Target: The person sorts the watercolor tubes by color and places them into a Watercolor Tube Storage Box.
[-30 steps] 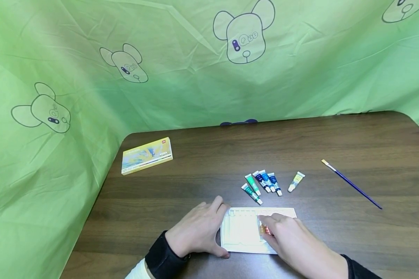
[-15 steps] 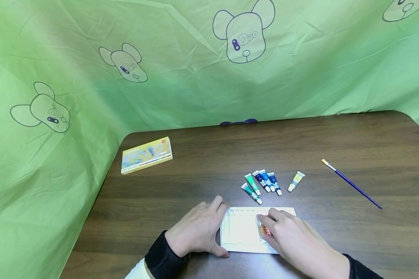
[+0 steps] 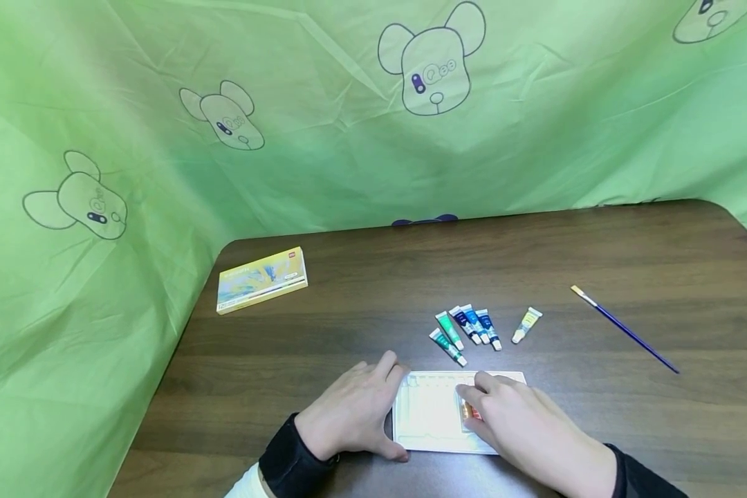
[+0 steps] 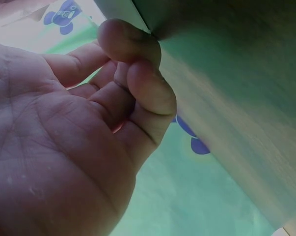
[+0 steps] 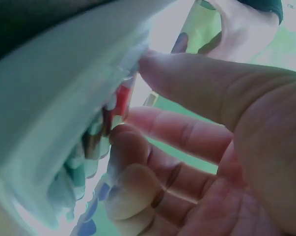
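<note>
Right hand (image 3: pixel 523 422) seemingly pinches orange tube (image 3: pixel 469 411), lengthwise front-to-back.

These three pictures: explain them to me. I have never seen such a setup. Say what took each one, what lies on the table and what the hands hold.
There is no machine here: a person works with two bare hands and wears three cameras. The wide picture comes from the head camera, looking down on a brown table hung round with green cloth. The two close, blurred pictures come from cameras on each wrist.

On the table lie a yellow box, five green and blue paint tubes, one yellow tube, a brush and a white tray.

The left hand rests against the tray's left edge. The right hand reaches into the tray, its fingertips at reddish tubes lying there. Whether it already grips one cannot be told.
</note>
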Demonstrator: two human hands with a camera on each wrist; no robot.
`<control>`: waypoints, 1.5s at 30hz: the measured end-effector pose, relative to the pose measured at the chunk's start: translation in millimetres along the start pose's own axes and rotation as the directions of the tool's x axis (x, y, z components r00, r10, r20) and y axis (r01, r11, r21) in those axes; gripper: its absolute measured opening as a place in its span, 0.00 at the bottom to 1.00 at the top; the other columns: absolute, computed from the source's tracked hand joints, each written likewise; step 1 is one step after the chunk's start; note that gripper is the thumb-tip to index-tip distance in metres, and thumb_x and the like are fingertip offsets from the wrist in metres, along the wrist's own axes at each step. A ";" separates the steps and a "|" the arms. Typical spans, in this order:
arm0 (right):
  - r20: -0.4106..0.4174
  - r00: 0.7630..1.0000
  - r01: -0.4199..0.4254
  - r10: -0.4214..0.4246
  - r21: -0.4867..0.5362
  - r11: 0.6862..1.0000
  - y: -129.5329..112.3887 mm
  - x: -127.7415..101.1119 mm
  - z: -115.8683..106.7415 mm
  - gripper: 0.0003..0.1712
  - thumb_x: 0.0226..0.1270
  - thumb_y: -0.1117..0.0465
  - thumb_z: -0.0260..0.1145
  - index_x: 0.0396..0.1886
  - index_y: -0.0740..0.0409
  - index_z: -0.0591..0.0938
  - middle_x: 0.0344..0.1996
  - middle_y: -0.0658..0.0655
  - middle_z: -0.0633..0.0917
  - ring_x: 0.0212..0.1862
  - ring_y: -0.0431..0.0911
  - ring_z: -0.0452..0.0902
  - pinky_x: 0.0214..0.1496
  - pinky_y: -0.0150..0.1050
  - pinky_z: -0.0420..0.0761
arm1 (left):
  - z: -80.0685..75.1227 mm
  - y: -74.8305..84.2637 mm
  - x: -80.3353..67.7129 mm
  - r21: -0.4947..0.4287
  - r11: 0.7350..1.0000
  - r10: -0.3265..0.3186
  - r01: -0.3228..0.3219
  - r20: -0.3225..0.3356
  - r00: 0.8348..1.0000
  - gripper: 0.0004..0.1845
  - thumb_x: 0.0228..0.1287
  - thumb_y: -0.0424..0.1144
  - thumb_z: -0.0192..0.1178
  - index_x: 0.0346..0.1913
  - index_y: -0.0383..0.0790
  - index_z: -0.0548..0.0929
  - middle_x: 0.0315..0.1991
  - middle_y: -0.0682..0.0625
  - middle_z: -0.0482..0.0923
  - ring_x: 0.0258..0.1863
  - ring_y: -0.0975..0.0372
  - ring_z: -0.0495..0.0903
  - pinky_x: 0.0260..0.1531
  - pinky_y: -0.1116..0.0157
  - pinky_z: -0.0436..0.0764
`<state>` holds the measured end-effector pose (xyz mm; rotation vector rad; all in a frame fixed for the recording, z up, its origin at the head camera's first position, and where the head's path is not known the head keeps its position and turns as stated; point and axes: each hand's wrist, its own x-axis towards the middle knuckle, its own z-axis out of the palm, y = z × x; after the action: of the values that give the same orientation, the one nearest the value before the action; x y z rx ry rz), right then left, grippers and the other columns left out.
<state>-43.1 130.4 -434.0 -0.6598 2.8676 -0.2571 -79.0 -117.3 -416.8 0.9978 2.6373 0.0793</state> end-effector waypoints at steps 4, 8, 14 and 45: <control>-0.023 1.000 0.003 -0.003 -0.006 1.000 0.1 -0.4 1.2 0.23 0.61 0.48 0.80 0.54 0.51 0.89 0.36 0.49 0.84 0.35 0.40 0.78 0.36 0.41 0.86 | 1.4 -0.2 -0.5 0.007 1.000 0.005 -0.005 -0.011 1.000 0.54 0.42 0.70 0.81 0.70 0.45 0.73 0.50 0.56 0.70 0.40 0.67 0.71 0.51 0.68 0.77; -0.014 1.000 -0.003 0.003 -0.005 1.000 -0.2 -0.1 1.0 0.23 0.62 0.48 0.80 0.55 0.50 0.89 0.36 0.49 0.84 0.34 0.40 0.78 0.35 0.41 0.85 | 1.9 -0.3 -1.1 0.009 1.000 0.010 -0.010 -0.019 1.000 0.54 0.42 0.70 0.81 0.69 0.45 0.73 0.49 0.56 0.70 0.40 0.67 0.70 0.49 0.68 0.76; 0.024 0.999 -0.025 0.025 0.016 1.000 -0.9 1.0 -0.9 0.24 0.62 0.48 0.79 0.55 0.50 0.89 0.37 0.49 0.84 0.34 0.40 0.77 0.36 0.41 0.86 | 1.6 -0.3 -0.8 0.006 1.000 0.008 -0.008 -0.012 1.000 0.54 0.42 0.70 0.81 0.69 0.45 0.73 0.49 0.56 0.70 0.40 0.66 0.70 0.49 0.68 0.76; -0.234 0.971 0.048 -0.047 -0.003 0.999 29.8 -5.7 -16.8 0.13 0.61 0.48 0.80 0.43 0.43 0.91 0.33 0.41 0.85 0.31 0.38 0.83 0.26 0.40 0.79 | 2.3 -1.2 -1.0 0.010 1.000 0.005 -0.005 -0.005 1.000 0.53 0.43 0.71 0.80 0.68 0.45 0.74 0.50 0.56 0.71 0.41 0.66 0.70 0.49 0.69 0.75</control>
<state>-54.0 161.4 -423.2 -0.7449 3.0764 -0.3684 -78.3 -119.1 -418.8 1.0093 2.6422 0.0700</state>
